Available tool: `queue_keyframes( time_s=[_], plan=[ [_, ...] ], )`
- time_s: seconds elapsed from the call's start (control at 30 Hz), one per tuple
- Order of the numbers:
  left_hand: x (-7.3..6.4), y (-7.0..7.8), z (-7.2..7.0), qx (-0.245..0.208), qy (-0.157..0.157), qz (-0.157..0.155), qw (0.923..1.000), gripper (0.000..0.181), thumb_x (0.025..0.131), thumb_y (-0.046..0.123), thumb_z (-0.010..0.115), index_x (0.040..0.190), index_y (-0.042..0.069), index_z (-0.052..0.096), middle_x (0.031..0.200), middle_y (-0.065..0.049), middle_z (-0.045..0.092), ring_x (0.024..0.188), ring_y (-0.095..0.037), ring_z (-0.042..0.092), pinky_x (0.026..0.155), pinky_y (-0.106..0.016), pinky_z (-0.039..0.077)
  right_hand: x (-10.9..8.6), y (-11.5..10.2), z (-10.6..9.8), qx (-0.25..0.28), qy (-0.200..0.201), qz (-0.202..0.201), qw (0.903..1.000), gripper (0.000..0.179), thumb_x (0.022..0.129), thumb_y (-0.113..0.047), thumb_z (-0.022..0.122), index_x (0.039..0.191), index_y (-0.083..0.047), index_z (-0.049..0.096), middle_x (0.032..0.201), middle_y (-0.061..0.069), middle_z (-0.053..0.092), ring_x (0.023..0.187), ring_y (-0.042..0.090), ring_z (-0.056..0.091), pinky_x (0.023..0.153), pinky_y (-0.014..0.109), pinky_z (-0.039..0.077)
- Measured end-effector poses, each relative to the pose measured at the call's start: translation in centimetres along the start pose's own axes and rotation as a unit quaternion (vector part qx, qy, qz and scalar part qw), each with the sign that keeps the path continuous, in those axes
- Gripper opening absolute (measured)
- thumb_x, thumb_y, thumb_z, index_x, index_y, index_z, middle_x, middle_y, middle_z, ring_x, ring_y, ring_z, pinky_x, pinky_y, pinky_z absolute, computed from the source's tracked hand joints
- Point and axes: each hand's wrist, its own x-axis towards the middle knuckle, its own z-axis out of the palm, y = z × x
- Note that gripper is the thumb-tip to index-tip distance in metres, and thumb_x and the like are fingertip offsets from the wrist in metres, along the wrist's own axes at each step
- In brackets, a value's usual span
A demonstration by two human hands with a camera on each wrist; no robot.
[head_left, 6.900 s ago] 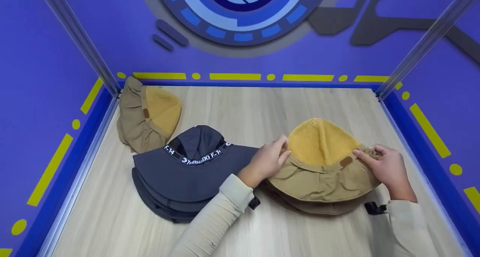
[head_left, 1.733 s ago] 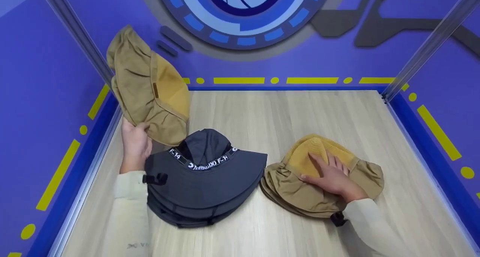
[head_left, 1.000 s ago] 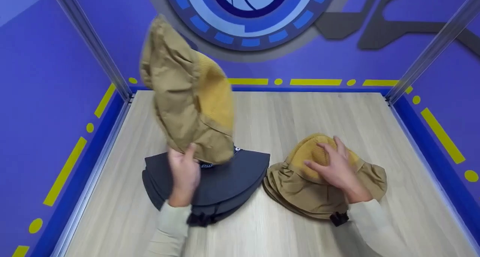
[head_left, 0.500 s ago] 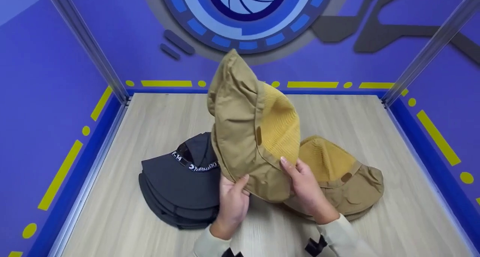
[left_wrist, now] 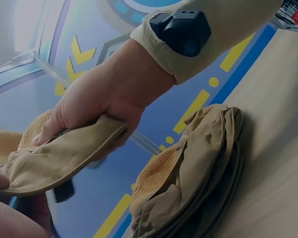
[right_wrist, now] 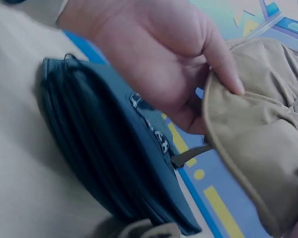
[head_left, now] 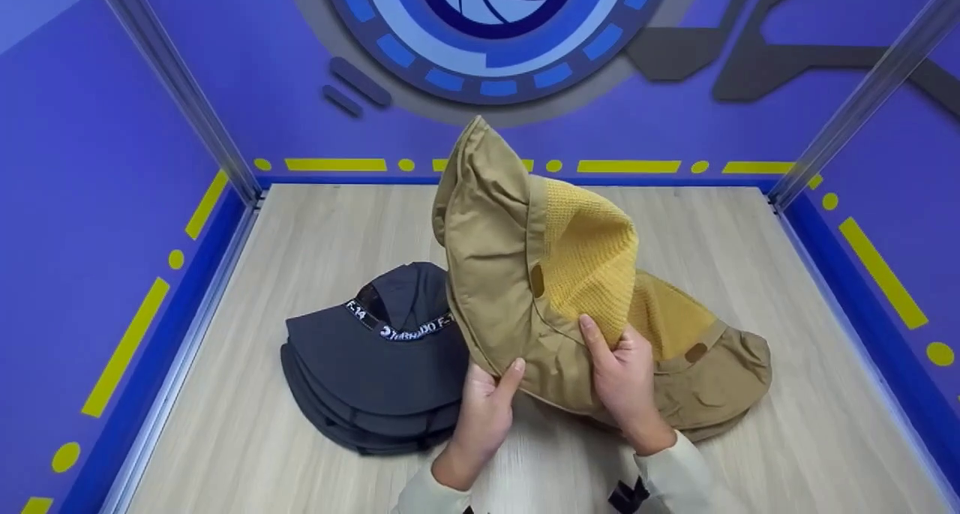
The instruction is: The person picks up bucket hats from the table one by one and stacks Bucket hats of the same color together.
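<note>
My two hands hold up a tan sun hat with a yellow knitted crown (head_left: 589, 251) above the middle of the table, its brim tilted upright to the left. The left hand (head_left: 484, 416) pinches the lower brim edge, thumb on the near face; the right wrist view shows this pinch on the brim (right_wrist: 258, 114). My right hand (head_left: 626, 379) grips the hat where brim and crown meet, thumb on the yellow knit. Behind it lies a stack of similar tan hats (head_left: 720, 386), partly hidden. To the left sits a stack of dark grey brimmed hats (head_left: 367, 371) with a lettered band.
The pale wooden table (head_left: 225, 424) is enclosed by blue panels (head_left: 97, 199) on the left, back and right, with metal posts at the rear corners. The held hat's brim overlaps the right side of the grey stack in the head view.
The left hand picked the tan hat up from the back left and carried it right, over the grey stack, to the middle. The right hand left the tan stack and took hold of this hat.
</note>
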Motion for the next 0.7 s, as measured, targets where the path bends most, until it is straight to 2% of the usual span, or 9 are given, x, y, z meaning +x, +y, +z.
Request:
queue_keyframes(
  time_s=[0.07,0.13,0.17,0.27,0.37,0.43,0.5,0.57,0.7],
  plan=[
    [0.2,0.1,-0.3,0.027,-0.026,-0.012,0.9992,0.070,0.102,0.005,0.059,0.158,-0.005,0.019,0.162,-0.014,0.038,0.142,-0.007,0.045,0.118,-0.019,0.034,0.3,-0.1,-0.4,-0.011,0.007,-0.042,0.9991,0.009,0.094,-0.005,0.072,0.086,-0.002,0.074,0.077,-0.002,0.068,0.068,0.005,0.057,0.062,0.017,0.048],
    [0.4,0.3,-0.8,0.049,-0.042,-0.019,0.9977,0.084,0.101,0.007,0.062,0.162,0.000,0.004,0.170,-0.017,0.017,0.150,-0.012,0.032,0.121,-0.018,0.026,0.8,-0.2,-0.9,-0.022,0.006,-0.087,0.9960,0.007,0.091,0.001,0.073,0.085,-0.002,0.075,0.076,0.000,0.069,0.066,0.003,0.056,0.061,0.015,0.047],
    [0.5,0.3,-1.1,0.057,-0.043,-0.023,0.9972,0.090,0.100,0.007,0.063,0.162,0.004,-0.001,0.169,-0.020,0.015,0.150,-0.018,0.034,0.121,-0.019,0.029,1.1,-0.3,-1.2,-0.028,0.004,-0.110,0.9936,0.008,0.090,0.004,0.073,0.084,-0.002,0.075,0.075,0.000,0.069,0.065,0.002,0.056,0.060,0.015,0.046],
    [1.1,0.9,-2.4,0.083,-0.014,-0.028,0.9961,0.097,0.097,0.005,0.067,0.162,0.011,-0.004,0.159,-0.026,0.028,0.134,-0.032,0.049,0.111,-0.026,0.045,2.0,-0.5,-2.2,-0.039,-0.021,-0.166,0.9851,0.012,0.088,0.008,0.073,0.085,-0.004,0.076,0.074,0.002,0.071,0.063,0.000,0.056,0.059,0.015,0.045],
    [2.2,2.1,-3.8,0.113,0.028,-0.010,0.9931,0.089,0.097,0.003,0.064,0.160,0.013,0.002,0.140,-0.024,0.044,0.114,-0.033,0.055,0.095,-0.029,0.053,3.0,-0.6,-3.2,-0.041,-0.076,-0.208,0.9743,0.018,0.085,0.011,0.074,0.082,-0.007,0.075,0.070,0.001,0.069,0.061,-0.002,0.053,0.055,0.017,0.043],
    [3.1,3.1,-4.7,0.159,0.046,0.019,0.9861,0.082,0.098,0.004,0.062,0.159,0.011,0.008,0.141,-0.021,0.043,0.118,-0.032,0.053,0.101,-0.036,0.051,3.6,-0.5,-4.0,-0.041,-0.123,-0.237,0.9628,0.022,0.081,0.014,0.075,0.083,-0.008,0.075,0.069,0.002,0.069,0.061,-0.002,0.053,0.054,0.018,0.043],
    [4.2,4.3,-5.5,0.223,0.049,0.055,0.9721,0.075,0.099,0.008,0.063,0.158,0.008,0.017,0.146,-0.019,0.039,0.128,-0.034,0.048,0.110,-0.043,0.045,4.2,-0.4,-4.7,-0.044,-0.169,-0.274,0.9455,0.023,0.079,0.014,0.077,0.082,-0.008,0.075,0.068,0.002,0.068,0.060,-0.001,0.051,0.052,0.019,0.042],
    [5.3,5.5,-6.2,0.292,0.038,0.089,0.9513,0.068,0.099,0.014,0.065,0.155,0.006,0.028,0.153,-0.019,0.036,0.140,-0.035,0.040,0.117,-0.052,0.036,4.8,-0.2,-5.3,-0.047,-0.208,-0.310,0.9264,0.021,0.077,0.013,0.079,0.083,-0.007,0.075,0.070,0.004,0.071,0.061,0.000,0.054,0.052,0.019,0.044],
    [7.6,7.8,-7.0,0.385,-0.033,0.122,0.9141,0.063,0.098,0.025,0.068,0.153,0.009,0.041,0.163,-0.015,0.030,0.153,-0.034,0.024,0.123,-0.058,0.024,5.6,-0.4,-6.2,-0.059,-0.266,-0.352,0.8954,0.019,0.076,0.009,0.082,0.085,-0.007,0.075,0.075,0.007,0.076,0.062,0.004,0.061,0.053,0.017,0.049]
  ],
)
